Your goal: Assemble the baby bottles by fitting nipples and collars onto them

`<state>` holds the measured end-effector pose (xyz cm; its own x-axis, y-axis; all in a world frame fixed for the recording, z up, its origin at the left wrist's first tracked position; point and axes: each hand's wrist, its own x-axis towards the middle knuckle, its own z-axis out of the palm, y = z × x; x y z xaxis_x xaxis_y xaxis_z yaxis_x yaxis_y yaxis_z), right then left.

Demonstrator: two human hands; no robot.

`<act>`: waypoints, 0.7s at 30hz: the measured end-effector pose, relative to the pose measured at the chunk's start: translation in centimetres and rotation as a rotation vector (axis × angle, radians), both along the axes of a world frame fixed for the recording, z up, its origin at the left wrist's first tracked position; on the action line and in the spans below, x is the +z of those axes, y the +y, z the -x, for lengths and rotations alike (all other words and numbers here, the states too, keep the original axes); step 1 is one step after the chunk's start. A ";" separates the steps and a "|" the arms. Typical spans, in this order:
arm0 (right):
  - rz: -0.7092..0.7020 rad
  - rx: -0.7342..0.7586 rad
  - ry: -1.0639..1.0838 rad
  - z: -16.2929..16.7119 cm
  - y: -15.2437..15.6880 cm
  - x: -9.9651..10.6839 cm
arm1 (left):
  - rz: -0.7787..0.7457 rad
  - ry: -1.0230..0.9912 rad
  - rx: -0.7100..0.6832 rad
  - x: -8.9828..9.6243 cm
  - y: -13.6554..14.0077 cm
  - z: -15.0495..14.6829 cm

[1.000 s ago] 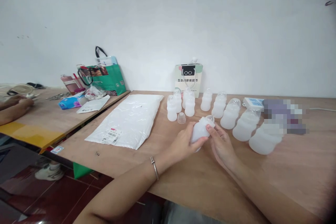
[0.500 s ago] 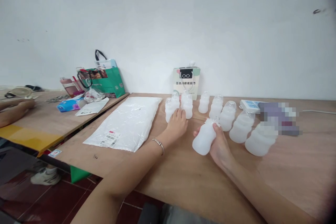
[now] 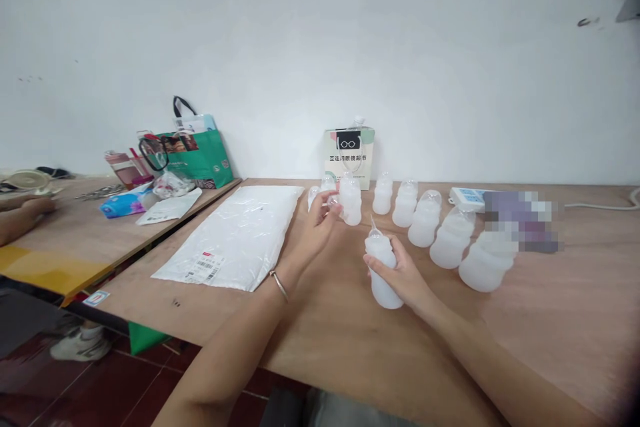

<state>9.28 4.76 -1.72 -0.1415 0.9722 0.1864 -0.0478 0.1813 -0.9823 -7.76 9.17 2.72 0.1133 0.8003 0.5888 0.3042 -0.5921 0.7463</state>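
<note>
My right hand (image 3: 397, 273) is wrapped round a frosted white squeeze bottle (image 3: 384, 280), held tilted above the table. A clear pointed nozzle shows bare at its top. My left hand (image 3: 323, 220) is raised with thumb and fingers pinched around a small clear piece (image 3: 341, 205) that looks like a cap. Just behind that hand stand several similar bottles, among them a capped bottle (image 3: 351, 203). More capped bottles, such as a large frosted bottle (image 3: 453, 240), form a curved row to the right.
A white plastic mailer (image 3: 235, 233) lies left of my left hand. Against the wall stands a paper bag (image 3: 349, 157). A white box (image 3: 467, 199) and a blurred purple item (image 3: 523, 213) are at right. On the adjoining table are a green bag (image 3: 200, 160) and another person's hand (image 3: 37, 205).
My left hand has lifted from beside the rear bottles and moved slightly left, fingers now pinched. My right hand has turned the bottle more upright, its nozzle now pointing up.
</note>
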 end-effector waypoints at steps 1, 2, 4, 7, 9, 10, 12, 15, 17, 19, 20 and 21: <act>-0.027 -0.009 -0.045 0.1 0.0 0.0 | -0.013 -0.057 -0.051 0.4 -0.3 0.1; -0.053 -0.019 -0.093 0.1 -0.1 0.0 | -0.028 -0.071 -0.093 0.7 -0.7 0.1; -0.096 -0.029 -0.180 0.2 -0.2 0.0 | -0.056 0.007 -0.146 0.9 -1.4 0.0; -0.114 -0.029 -0.276 0.3 -0.3 0.1 | -0.088 0.244 -0.235 0.9 -2.3 -0.3; -0.123 -0.027 -0.311 0.3 -0.4 0.1 | -0.100 0.352 -0.294 0.8 -2.6 -0.5; -0.133 -0.030 -0.324 0.3 -0.5 0.1 | -0.094 0.363 -0.302 0.7 -2.7 -0.6; -0.160 -0.034 -0.352 0.4 -0.6 0.1 | -0.052 0.322 -0.260 0.6 -2.8 -0.9; -0.179 -0.047 -0.394 0.5 -0.6 0.0 | 0.023 0.203 -0.174 0.2 -2.7 -1.9; -0.176 -0.064 -0.388 0.6 -0.6 -0.1 | 0.025 0.168 -0.168 0.0 -2.6 -2.6; -0.175 -0.091 -0.375 0.7 -0.7 -0.1 | -0.001 0.180 -0.193 -0.2 -2.4 -3.1; -0.174 -0.106 -0.375 0.7 -0.7 -0.1 | -0.021 0.200 -0.206 -0.2 -2.3 -3.2; -0.171 -0.126 -0.383 0.8 -0.8 -0.1 | -0.043 0.231 -0.224 -0.1 -2.2 -3.3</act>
